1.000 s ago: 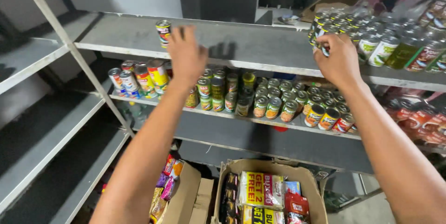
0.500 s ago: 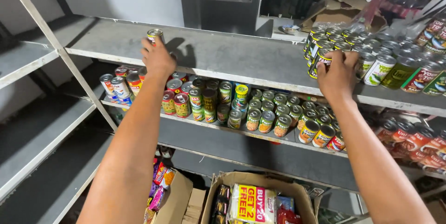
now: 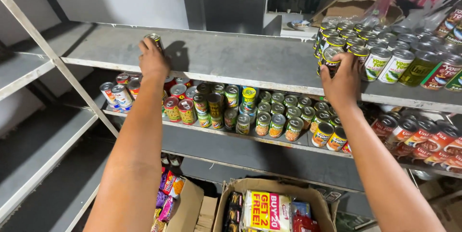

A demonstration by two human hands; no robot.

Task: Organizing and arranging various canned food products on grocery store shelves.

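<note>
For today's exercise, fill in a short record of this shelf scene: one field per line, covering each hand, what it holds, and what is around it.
Left hand: grip closed on a small can, standing on a bare stretch of the grey top shelf
Right hand: grip on a can at the front edge of a packed group of cans, same shelf
Shelf below: rows of cans, mostly green-labelled
Floor: open cardboard box of packets

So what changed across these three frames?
The left hand carried its small metal can leftward along the grey metal top shelf and now presses it down there. The right hand stayed gripping a dark-labelled can at the front of the can cluster. Lower shelf's cans unchanged.
</note>
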